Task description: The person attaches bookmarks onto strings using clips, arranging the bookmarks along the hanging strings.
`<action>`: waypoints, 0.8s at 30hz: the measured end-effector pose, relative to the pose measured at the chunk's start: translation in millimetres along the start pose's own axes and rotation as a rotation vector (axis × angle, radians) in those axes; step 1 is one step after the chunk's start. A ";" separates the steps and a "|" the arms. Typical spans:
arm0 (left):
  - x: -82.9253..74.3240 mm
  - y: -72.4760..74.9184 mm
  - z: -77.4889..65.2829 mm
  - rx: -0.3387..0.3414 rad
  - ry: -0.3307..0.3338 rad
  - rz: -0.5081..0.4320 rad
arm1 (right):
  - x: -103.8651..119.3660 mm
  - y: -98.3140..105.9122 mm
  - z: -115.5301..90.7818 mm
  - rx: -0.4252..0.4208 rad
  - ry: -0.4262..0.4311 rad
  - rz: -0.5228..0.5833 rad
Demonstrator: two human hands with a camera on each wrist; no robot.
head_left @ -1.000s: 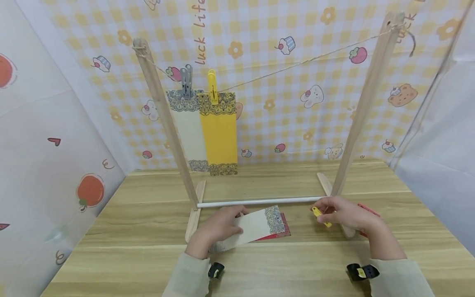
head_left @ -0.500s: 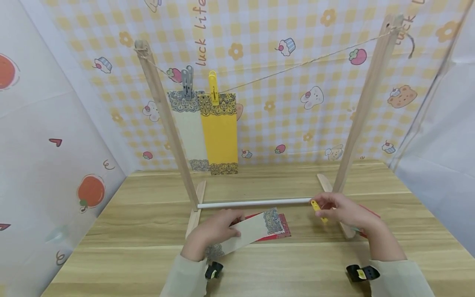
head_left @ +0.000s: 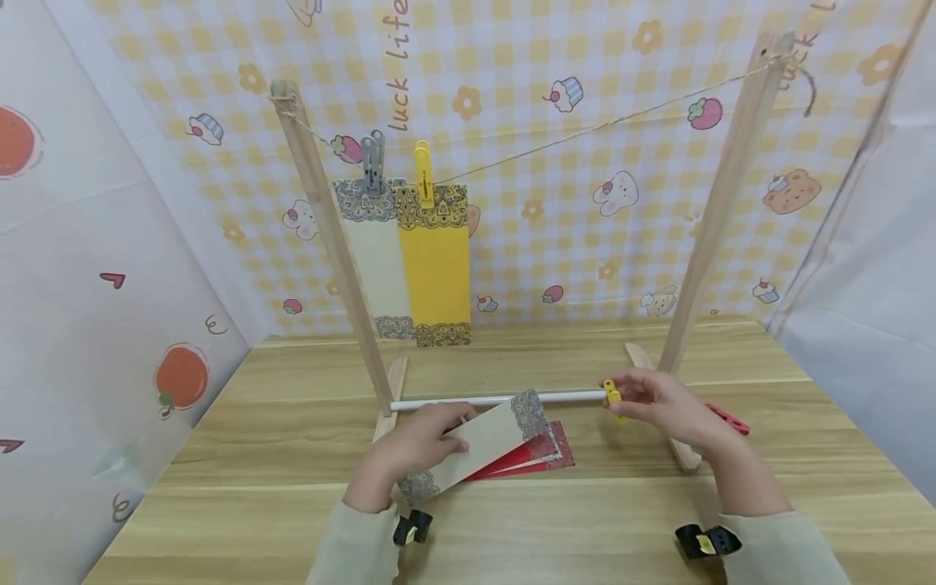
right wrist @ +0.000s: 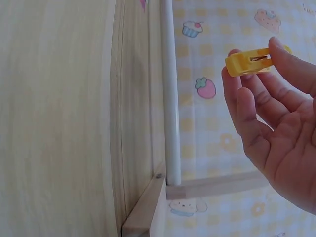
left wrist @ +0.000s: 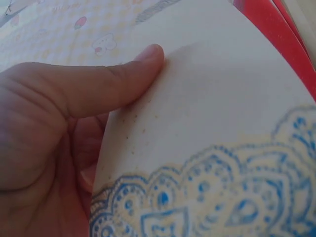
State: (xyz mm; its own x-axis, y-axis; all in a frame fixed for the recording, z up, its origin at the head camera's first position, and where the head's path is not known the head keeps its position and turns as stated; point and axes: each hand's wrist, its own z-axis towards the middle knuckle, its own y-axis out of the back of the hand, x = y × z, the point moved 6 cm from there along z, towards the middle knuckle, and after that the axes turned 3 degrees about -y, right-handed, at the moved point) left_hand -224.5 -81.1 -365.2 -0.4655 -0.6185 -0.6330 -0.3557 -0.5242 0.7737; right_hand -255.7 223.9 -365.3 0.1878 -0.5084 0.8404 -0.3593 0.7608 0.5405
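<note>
My left hand (head_left: 409, 447) pinches a cream card (head_left: 478, 443) with a lace-like pattern at both ends. Its thumb (left wrist: 133, 74) lies across the card's face in the left wrist view. Red cards (head_left: 561, 447) lie partly hidden beneath that card. Between thumb and fingers, my right hand (head_left: 665, 406) pinches a yellow clothespin (right wrist: 247, 61), near the right end of the white bar (head_left: 504, 399). On the string (head_left: 541, 146) hang another cream card (head_left: 376, 260) under a grey clothespin (head_left: 372, 166) and a yellow card (head_left: 439, 272) under a yellow clothespin.
Two wooden posts (head_left: 329, 236) carry the string, with the white bar joining them low down. A red clothespin (head_left: 727, 418) lies on the wooden table (head_left: 585, 520) behind the right wrist. A checked cloth (head_left: 556, 252) hangs at the back.
The cream card in my left hand has tilted and risen at its right end, uncovering more red beneath. My right hand has moved slightly left and away with the yellow clothespin.
</note>
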 end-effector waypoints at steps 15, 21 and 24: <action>-0.5 20.7 -3.9 -0.111 0.006 -0.034 | 32.7 -11.1 7.1 -0.126 0.047 0.013; -8.7 33.2 -4.6 -0.194 -0.042 -0.050 | 50.0 -11.4 12.9 -0.142 0.110 0.039; -13.4 37.2 -4.3 -0.209 -0.066 -0.082 | 59.7 -8.8 14.5 -0.177 0.148 0.054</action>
State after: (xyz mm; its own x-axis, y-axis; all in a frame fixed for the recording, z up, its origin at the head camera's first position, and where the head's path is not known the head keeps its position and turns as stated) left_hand -228.0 -94.8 -328.1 -0.4965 -0.5330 -0.6851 -0.2221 -0.6850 0.6939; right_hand -254.6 181.0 -320.5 0.3097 -0.4105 0.8576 -0.2089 0.8506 0.4826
